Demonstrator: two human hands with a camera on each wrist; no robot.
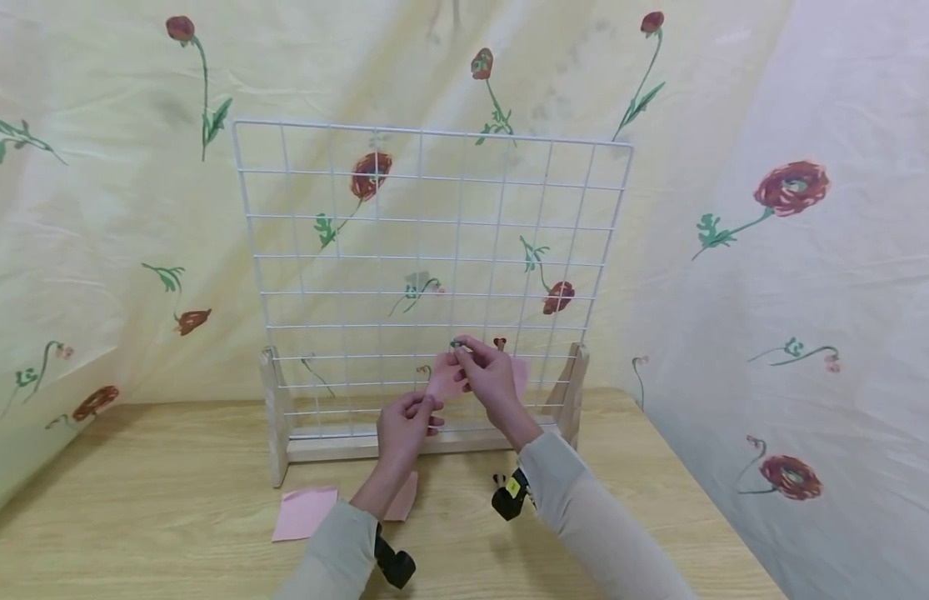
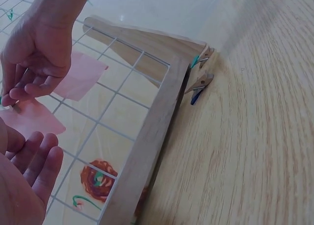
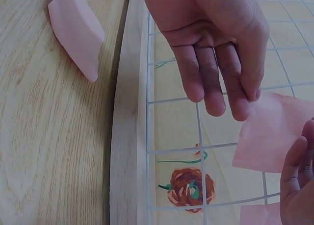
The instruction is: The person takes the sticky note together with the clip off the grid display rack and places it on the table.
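A pink paper square [image 1: 443,379] lies against the lower part of a white wire grid [image 1: 419,258]. My left hand [image 1: 406,425] pinches its lower corner between thumb and finger; the right wrist view shows this pinch on the paper [image 3: 272,132] closely. At the top edge, my right hand [image 1: 490,379] pinches a small clothespin with a green end [image 1: 456,343]. The clothespin's jaws are mostly hidden by the fingers. Behind the right hand, a second pink square [image 1: 520,375] hangs on the grid below a red-tipped clothespin [image 1: 500,342].
The grid stands in a wooden base [image 1: 337,450] with an upright at each side. Pink papers [image 1: 305,512] lie on the wooden table, one curled [image 3: 78,34]. Two clothespins, one blue [image 2: 198,87] and one green [image 2: 201,58], lie beside the base. Flowered cloth hangs behind.
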